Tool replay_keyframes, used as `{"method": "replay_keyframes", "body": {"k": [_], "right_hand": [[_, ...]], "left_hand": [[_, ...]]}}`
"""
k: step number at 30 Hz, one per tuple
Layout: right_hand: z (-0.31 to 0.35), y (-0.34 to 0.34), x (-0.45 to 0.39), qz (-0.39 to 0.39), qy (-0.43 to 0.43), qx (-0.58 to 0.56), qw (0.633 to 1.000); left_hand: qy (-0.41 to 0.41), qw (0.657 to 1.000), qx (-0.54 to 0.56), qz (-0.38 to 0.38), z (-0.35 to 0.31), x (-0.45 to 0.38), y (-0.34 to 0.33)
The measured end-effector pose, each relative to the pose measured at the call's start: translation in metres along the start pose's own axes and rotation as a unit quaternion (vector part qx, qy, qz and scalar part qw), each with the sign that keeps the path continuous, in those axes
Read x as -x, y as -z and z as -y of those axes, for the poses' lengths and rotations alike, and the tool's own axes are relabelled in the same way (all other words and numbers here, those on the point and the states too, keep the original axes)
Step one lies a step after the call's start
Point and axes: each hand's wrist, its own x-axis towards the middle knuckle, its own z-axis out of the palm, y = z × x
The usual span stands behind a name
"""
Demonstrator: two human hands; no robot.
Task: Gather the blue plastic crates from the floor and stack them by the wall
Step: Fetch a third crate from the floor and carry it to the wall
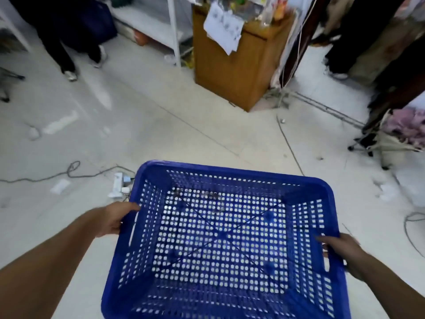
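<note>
Head view looks down into one blue crate (220,238), carried level above the pale tiled floor (161,134) with its open top facing up and nothing inside it. The left hand (115,218) is closed around the rim at the left handle slot, thumb lying over the top edge; the right hand (340,249) is wrapped the same way around the right rim beside its slot. Both hands have a firm hold on the crate, and it sits close to the body, roughly centred between the forearms.

The step in hand appears to be the carry toward the stacking place, though no wall stack shows here, so how far the job has come cannot be judged. To do it well, keep the crate flat and the grip even on both sides, so it can drop squarely onto whatever it will nest on.

The path needs watching: a power strip (119,185) with its grey cable (69,172) lies on the floor just beyond the crate's left corner (easy to snag a foot on). A wooden cabinet (232,65) stands ahead, and other people's legs (66,58) stand further off, so steer wide of them.
</note>
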Motion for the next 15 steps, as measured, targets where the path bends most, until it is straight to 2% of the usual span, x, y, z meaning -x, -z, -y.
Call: {"method": "replay_keyframes", "body": {"k": [3,7,15], "right_hand": [[0.055,0.008,0.017,0.039,0.065,0.023,0.997],[0.124,0.0,0.041,0.055,0.143,0.052,0.987],[0.198,-0.074,0.101,0.127,0.216,0.16,0.955]], "left_hand": [[0.008,0.998,0.049,-0.027,0.024,0.053,0.021],[-0.003,0.992,0.093,-0.081,0.06,0.104,0.034],[0.042,0.961,0.234,-0.139,0.177,0.194,0.047]]}}
